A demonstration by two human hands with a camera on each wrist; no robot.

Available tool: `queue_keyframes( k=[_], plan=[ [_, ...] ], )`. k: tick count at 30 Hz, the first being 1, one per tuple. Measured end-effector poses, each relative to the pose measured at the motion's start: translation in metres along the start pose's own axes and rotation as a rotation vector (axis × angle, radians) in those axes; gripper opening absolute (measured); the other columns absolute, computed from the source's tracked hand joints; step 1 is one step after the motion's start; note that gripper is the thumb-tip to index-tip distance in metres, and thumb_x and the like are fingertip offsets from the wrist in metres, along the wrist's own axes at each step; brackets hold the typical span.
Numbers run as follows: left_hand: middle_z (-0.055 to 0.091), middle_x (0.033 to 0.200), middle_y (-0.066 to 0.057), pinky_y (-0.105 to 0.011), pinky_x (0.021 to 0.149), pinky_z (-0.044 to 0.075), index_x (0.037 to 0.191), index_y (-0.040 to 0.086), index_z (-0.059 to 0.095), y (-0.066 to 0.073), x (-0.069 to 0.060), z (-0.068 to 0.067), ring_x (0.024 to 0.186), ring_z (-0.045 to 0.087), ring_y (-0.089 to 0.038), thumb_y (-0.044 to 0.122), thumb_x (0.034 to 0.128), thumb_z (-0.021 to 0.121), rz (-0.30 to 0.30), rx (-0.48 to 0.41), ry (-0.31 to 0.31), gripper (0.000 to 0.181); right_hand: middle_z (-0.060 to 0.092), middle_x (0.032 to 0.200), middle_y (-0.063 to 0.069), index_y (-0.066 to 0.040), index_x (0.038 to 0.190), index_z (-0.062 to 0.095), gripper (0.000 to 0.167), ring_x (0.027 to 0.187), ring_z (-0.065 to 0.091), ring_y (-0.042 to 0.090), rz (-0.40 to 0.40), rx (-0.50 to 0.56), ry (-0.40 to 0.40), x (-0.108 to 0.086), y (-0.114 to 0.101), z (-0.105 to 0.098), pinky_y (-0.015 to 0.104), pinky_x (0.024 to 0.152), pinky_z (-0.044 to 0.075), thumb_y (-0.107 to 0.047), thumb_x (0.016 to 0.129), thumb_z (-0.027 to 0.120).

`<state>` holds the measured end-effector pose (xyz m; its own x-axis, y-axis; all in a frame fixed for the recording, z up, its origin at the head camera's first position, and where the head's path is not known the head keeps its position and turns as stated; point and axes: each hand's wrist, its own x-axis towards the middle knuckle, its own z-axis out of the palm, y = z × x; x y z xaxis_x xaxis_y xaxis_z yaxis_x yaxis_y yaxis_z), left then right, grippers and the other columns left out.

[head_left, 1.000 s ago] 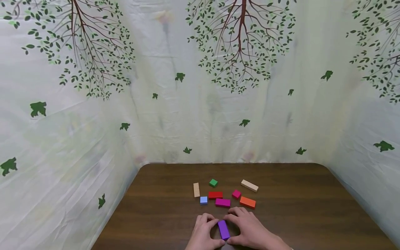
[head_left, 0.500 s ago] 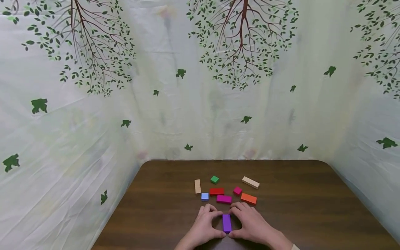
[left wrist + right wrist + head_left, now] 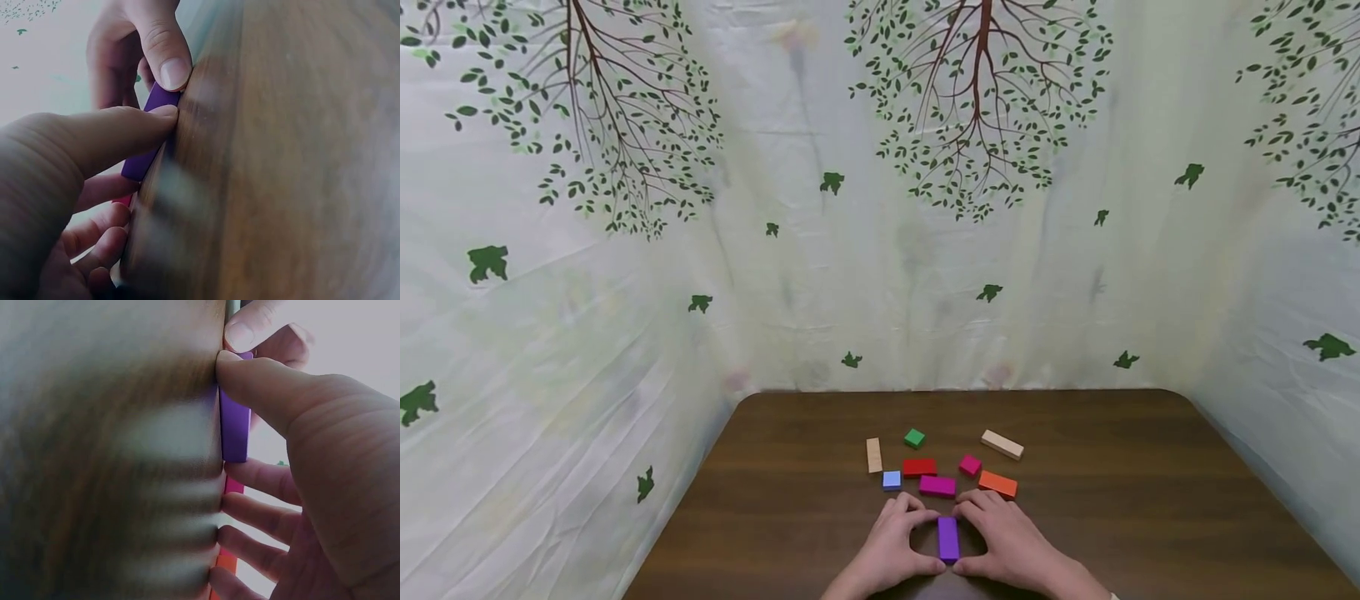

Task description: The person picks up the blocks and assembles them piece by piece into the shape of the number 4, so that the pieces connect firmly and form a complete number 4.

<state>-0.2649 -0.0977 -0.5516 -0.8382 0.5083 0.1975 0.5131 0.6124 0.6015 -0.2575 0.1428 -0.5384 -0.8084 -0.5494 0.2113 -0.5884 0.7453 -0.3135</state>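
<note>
A purple rectangular block (image 3: 948,540) lies flat on the brown table near its front, long side pointing away from me. My left hand (image 3: 891,543) is at its left, with the thumb at the near end and the index finger at the far corner. From the other side my right hand (image 3: 1011,542) holds it the same way, between thumb and index finger. Both thumbs (image 3: 175,74) nearly meet at the near end in the left wrist view. In the right wrist view the purple block (image 3: 235,428) stays against the tabletop, partly covered by the thumb.
Beyond the hands lie magenta (image 3: 937,487), red (image 3: 919,468), light blue (image 3: 891,480), green (image 3: 914,438), pink (image 3: 970,465) and orange (image 3: 997,484) blocks. Two plain wooden blocks (image 3: 874,455) flank them left and right. A leaf-patterned curtain (image 3: 910,333) stands behind the table (image 3: 775,517).
The purple block has turned from a slant to nearly straight and shifted slightly right, both hands moving with it. The other blocks keep their places.
</note>
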Motion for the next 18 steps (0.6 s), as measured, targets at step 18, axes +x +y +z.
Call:
queue_keyframes(
  k=[18],
  plan=[
    [0.049, 0.11, 0.012, -0.027, 0.081, 0.039, 0.125, 0.018, 0.072, 0.0002, -0.0017, 0.0005, 0.099, 0.04, -0.009, 0.046, 0.0718, 0.089, 0.004, -0.009, 0.019, 0.062, 0.056, 0.123, -0.007, -0.025, 0.12, 0.064, 0.062, 0.115, 0.051, 0.019, 0.018, 0.023, -0.028, 0.0011, 0.0022, 0.001, 0.053, 0.091, 0.046, -0.071, 0.079, 0.07]
  ],
)
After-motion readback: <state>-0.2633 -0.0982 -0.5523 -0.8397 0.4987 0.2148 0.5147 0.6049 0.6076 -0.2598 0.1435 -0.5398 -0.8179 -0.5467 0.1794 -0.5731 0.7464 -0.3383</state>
